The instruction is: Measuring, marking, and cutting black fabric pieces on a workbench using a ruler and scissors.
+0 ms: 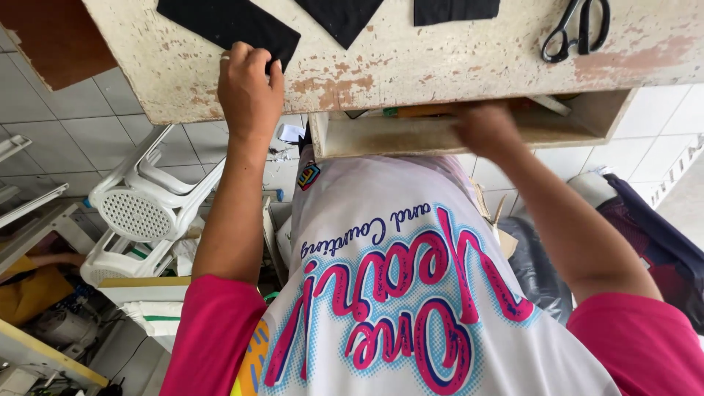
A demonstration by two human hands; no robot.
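down at the edge of a worn, paint-chipped counter (411, 70), the left hand (249, 88) rests with its fingers curled over the lower corner of a black fabric piece (227, 26) – knuckles bent, fingertips pressing the cloth flat against the surface rather than lifting it. two more black fabric pieces lie further along the counter beyond that hand, one pointed (341, 18) and one squarer (455, 9), each apart from the one being touched. the right hand (484, 128) is below the counter's edge, reaching into an open wooden drawer (411, 136); it is blurred, so i cannot tell whether it is open or closed or whether it holds anything. black-handled scissors (576, 29) lie on the counter beyond the right hand, well apart from both hands. between the two arms hangs the person's white shirt with pink sleeves (411, 286). beside the left arm, down on the tiled floor, white plastic chairs (147, 213) lie stacked on their side – near them a sewing machine (62, 326) sits low in the corner
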